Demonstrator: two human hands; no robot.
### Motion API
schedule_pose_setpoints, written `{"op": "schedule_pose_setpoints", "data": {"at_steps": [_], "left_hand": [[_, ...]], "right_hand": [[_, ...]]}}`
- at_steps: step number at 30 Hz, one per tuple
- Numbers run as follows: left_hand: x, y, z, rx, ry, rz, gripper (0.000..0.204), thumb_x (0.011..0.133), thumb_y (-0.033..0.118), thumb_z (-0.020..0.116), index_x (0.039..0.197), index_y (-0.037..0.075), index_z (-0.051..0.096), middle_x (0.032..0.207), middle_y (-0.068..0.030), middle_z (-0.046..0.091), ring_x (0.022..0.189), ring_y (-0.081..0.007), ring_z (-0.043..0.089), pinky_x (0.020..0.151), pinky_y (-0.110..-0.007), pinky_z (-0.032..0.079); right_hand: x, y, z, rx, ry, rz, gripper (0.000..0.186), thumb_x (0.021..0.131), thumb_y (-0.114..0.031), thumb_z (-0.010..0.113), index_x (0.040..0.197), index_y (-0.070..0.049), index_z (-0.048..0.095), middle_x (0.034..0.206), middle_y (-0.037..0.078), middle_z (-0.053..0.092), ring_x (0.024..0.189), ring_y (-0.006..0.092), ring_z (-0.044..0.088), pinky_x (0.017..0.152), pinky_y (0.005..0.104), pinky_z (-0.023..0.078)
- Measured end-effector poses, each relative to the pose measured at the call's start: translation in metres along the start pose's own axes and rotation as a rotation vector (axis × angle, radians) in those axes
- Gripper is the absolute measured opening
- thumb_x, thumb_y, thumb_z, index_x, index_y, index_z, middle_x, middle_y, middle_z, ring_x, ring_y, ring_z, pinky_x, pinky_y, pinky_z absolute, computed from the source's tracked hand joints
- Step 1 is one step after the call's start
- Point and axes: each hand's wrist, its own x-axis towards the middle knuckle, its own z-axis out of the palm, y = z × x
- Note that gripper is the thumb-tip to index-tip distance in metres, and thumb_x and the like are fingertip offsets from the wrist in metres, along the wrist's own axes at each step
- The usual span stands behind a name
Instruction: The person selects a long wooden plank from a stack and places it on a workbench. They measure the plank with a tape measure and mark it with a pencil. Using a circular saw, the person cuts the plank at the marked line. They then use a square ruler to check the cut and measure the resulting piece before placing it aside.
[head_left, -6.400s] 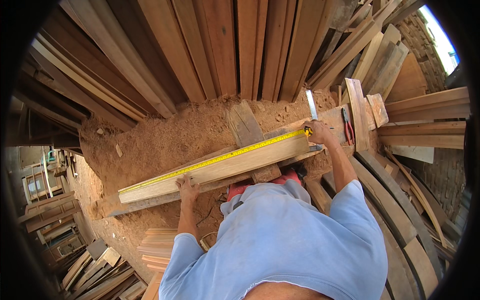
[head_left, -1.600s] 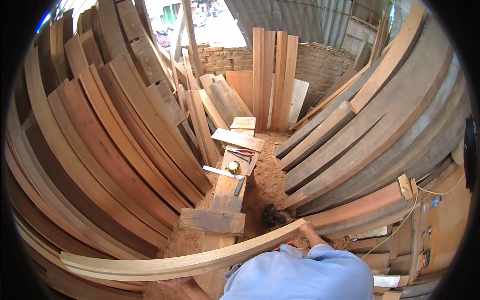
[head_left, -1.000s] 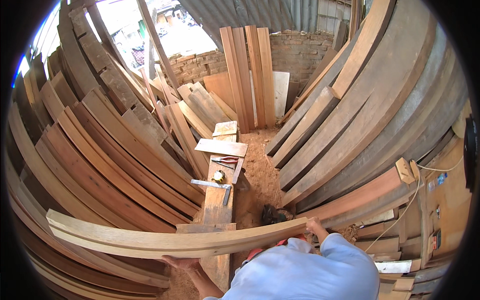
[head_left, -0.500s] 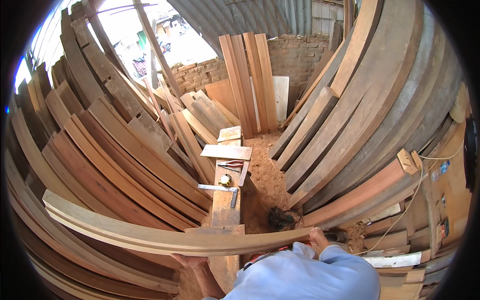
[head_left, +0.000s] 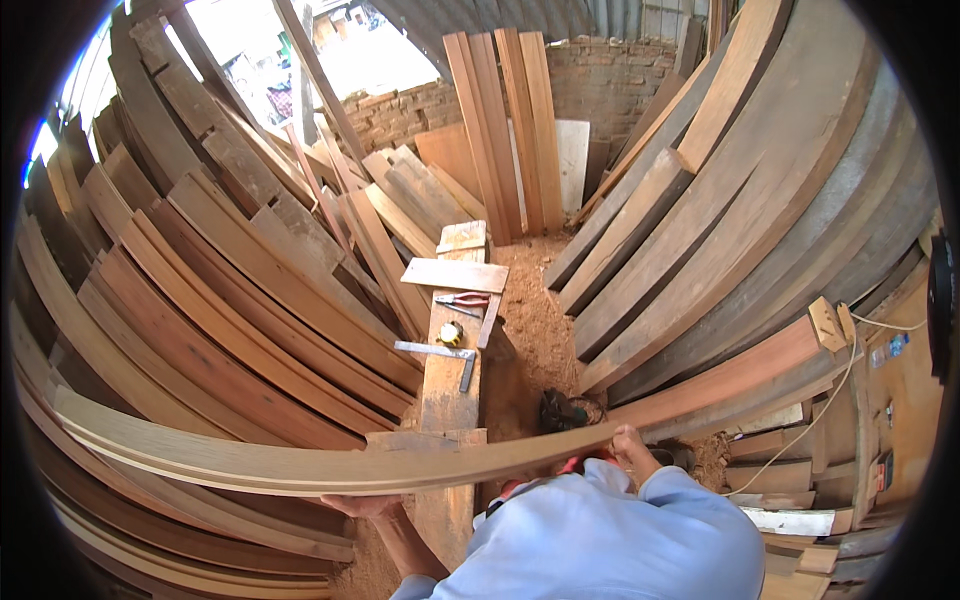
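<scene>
A long wooden plank (head_left: 250, 462) with a grooved lower edge spans the view from far left to just right of centre, bending with the lens. My left hand (head_left: 362, 504) holds it from below near its middle, the fingers partly hidden under it. My right hand (head_left: 628, 443) grips the plank's right end. Behind the plank, a narrow wooden bench (head_left: 450, 400) runs away from me. A metal try square (head_left: 436, 350), a yellow-black tape measure (head_left: 451, 334) and red-handled pliers (head_left: 462, 299) lie on it, with a short thin board (head_left: 455, 274) across it further back.
Many boards (head_left: 240, 300) lean in rows on the left. Thick dark beams (head_left: 690, 240) are stacked on the right, near a reddish beam (head_left: 720, 372). Upright planks (head_left: 500, 130) stand against the brick wall (head_left: 610, 85). Sawdust covers the floor (head_left: 535, 275). A pale cord (head_left: 820, 415) hangs at right.
The plank has shifted leftward with both hands still on it, its left end reaching further left. My view has tilted slightly downward. The tools on the bench stay in place.
</scene>
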Motion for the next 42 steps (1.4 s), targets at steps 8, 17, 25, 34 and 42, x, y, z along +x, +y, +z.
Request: {"op": "schedule_pose_setpoints", "data": {"at_steps": [8,17,25,34,42], "left_hand": [[0.035,-0.019,0.105,-0.188,-0.139,-0.067,0.075,0.088,0.078,0.056,0.129,0.016,0.060,0.103,-0.0073,0.059,0.085,-0.0230,0.054,0.083,-0.048,0.050],[0.046,-0.057,0.167,0.105,0.155,0.154,0.074,0.093,0.074,0.049,0.144,0.020,0.050,0.143,-0.0011,0.053,0.127,-0.0264,0.056,0.102,-0.051,0.053],[0.096,-0.094,0.252,0.327,0.316,0.336,0.084,0.089,0.076,0.052,0.150,0.019,0.042,0.147,-0.0084,0.046,0.133,-0.0293,0.050,0.106,-0.055,0.049],[0.132,-0.122,0.315,0.277,0.237,0.381,0.088,0.087,0.078,0.054,0.150,0.017,0.043,0.144,-0.0101,0.050,0.131,-0.0295,0.052,0.105,-0.054,0.051],[0.179,-0.194,0.369,0.344,0.140,0.428,0.087,0.089,0.076,0.054,0.150,0.016,0.044,0.145,-0.0075,0.050,0.129,-0.0283,0.054,0.104,-0.053,0.052]], "right_hand": [[0.056,-0.011,-0.035,-0.274,-0.286,-0.226,0.014,0.080,-0.013,0.067,0.090,-0.007,0.075,0.082,0.015,0.071,0.071,0.0259,0.067,0.062,0.0395,0.052],[0.096,-0.025,-0.113,-1.000,-0.428,-0.451,0.031,0.075,-0.027,0.083,0.097,-0.006,0.080,0.107,0.016,0.076,0.105,0.0309,0.072,0.091,0.0418,0.057],[0.114,0.025,-0.178,-0.777,-0.315,-0.349,0.020,0.077,-0.020,0.076,0.089,-0.005,0.079,0.094,0.015,0.076,0.096,0.0308,0.073,0.084,0.0419,0.057],[0.135,0.084,-0.143,-0.376,-0.181,-0.465,0.014,0.085,-0.012,0.061,0.078,-0.004,0.070,0.074,0.012,0.069,0.058,0.0246,0.064,0.047,0.0417,0.047],[0.136,-0.014,-0.160,0.128,-0.104,-0.262,0.019,0.076,-0.011,0.067,0.090,0.000,0.076,0.085,0.013,0.073,0.064,0.0210,0.069,0.061,0.0346,0.056]]}}
